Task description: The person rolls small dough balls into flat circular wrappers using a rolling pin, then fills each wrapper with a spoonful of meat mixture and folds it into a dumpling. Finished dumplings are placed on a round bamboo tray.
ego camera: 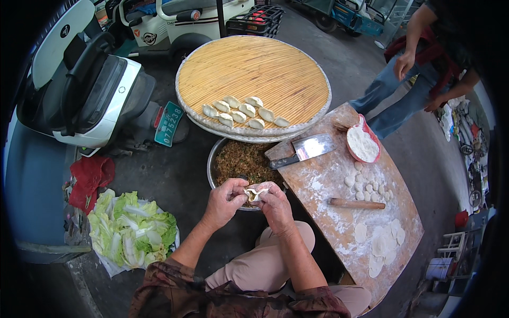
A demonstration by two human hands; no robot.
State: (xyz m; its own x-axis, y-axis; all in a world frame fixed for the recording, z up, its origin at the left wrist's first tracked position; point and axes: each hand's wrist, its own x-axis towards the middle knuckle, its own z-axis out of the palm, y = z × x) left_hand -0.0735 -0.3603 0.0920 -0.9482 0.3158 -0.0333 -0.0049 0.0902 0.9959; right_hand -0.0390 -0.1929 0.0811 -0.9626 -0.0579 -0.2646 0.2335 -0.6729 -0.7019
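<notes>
Between my two hands, above the near rim of a metal bowl [211, 175] of chopped filling [242, 159], is a partly folded dumpling [254, 194] with filling showing in its gap. My left hand [226, 200] pinches its left end with thumb and fingers; my right hand [275, 206] holds its right end. Past the bowl, several folded dumplings [247, 109] lie on the near part of a round woven reed tray [254, 67]. To the right, a floured wooden board [314, 190] carries a rolling pin [356, 204], small dough pieces [359, 187] and flat dough wrappers [383, 242].
A cleaver [314, 148] and a red bowl of flour [364, 143] sit on the board's far part. Cabbage leaves [133, 230] lie on the left, near a red bag [91, 179] and a parked scooter [95, 87]. Another person [417, 71] stands beyond the board at the right.
</notes>
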